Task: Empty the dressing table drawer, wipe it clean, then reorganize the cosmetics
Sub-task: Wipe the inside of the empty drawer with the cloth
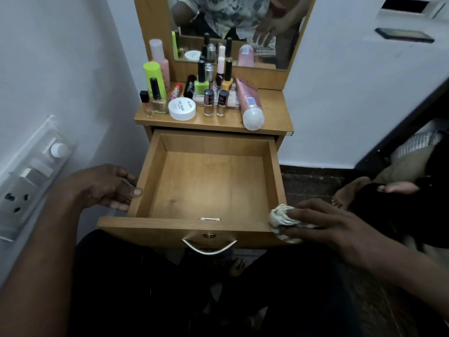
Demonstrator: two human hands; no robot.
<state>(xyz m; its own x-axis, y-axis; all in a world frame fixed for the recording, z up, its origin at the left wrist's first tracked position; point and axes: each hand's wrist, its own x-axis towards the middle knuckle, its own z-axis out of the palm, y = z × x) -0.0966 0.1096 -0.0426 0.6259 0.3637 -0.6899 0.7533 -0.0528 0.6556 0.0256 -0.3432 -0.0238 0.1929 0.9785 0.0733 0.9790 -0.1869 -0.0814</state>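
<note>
- A white switch-and-socket panel [31,176] is fixed to the wall at the far left.
- The left hand [107,188] grips the left side wall of the open light-brown wooden drawer [170,223]. The thumb lies at the wall's top edge, and the other fingers curl against its outer face.
- The drawer is pulled out towards the person from under the wooden surface [274,110]. Its bare board floor shows, and a curved silver metal handle [209,248] hangs on its front panel.
- The cosmetics stand crowded on the surface above the drawer.
  - A tall pale-pink bottle [161,59] is at the back left, with a neon-green capped bottle [154,76] just in front of it.
  - A flat round white jar [182,108] sits near the front edge.
  - A lime-green nail polish bottle with a black cap [201,81] stands behind the jar.
  - Two small dark-capped nail polish bottles [209,103] stand just right of the jar.
- A long pink tube with a clear cap [249,103] lies on its side at the right of the group, cap towards the front edge.
- A wood-framed mirror [230,27] rises behind the bottles and reflects them.
- The right hand [323,224] holds a crumpled off-white cloth [281,220]. Its fingers are bent over the cloth, pressing it onto the drawer's front right corner.
- A black phone [404,35] lies on a white ledge at the upper right.
- A bare foot [398,187] rests low at the right.
</note>
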